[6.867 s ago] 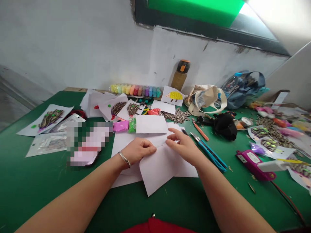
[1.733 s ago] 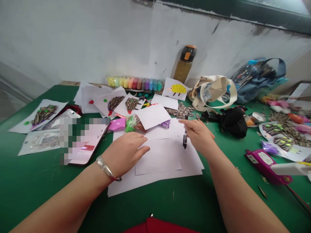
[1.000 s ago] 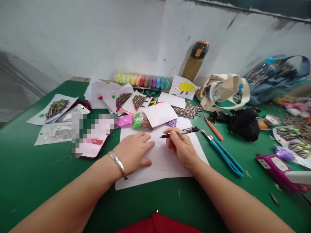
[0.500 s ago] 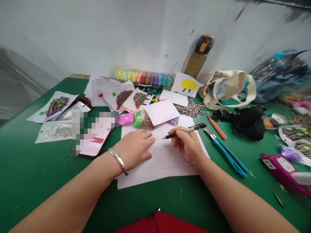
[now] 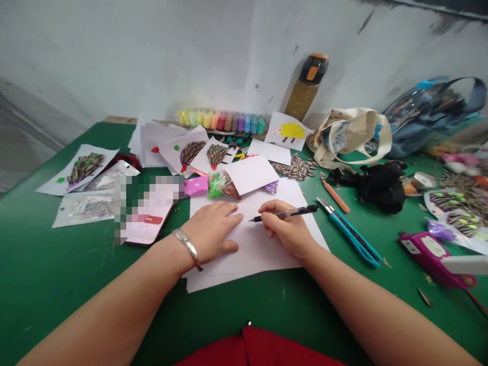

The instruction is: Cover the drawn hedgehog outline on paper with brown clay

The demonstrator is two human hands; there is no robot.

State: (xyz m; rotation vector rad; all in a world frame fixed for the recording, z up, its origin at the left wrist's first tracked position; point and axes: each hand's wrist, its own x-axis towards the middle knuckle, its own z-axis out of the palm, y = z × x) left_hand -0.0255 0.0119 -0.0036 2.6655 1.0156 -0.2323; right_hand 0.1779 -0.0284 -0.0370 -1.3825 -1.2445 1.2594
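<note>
White sheets of paper (image 5: 263, 254) lie in a stack before me on the green table. Flat on their left part rests my left hand (image 5: 213, 229), fingers spread, a silver bracelet at its wrist. My right hand (image 5: 285, 229) is closed around a black pen (image 5: 292, 212), whose tip points left over the paper, near my left fingertips. Whether the tip touches the sheet I cannot tell. Beyond my hands, a smaller white card (image 5: 254, 174) covers part of the pink (image 5: 196, 186), green and brown clay packets. A phone (image 5: 152, 213), partly blurred out, is left of my left hand.
To the right lie a blue utility knife (image 5: 351, 234), an orange tool (image 5: 335, 195) and a magenta glue gun (image 5: 434, 256). Sunflower seeds (image 5: 295, 166), seed-covered hedgehog pictures (image 5: 192, 152), clay bags (image 5: 221, 121) and a bottle (image 5: 305, 89) stand or lie at the back.
My right hand and the pen have shifted slightly left, bringing the tip closer to my left fingers. My left hand stays on the paper. The whole view has turned a little.
</note>
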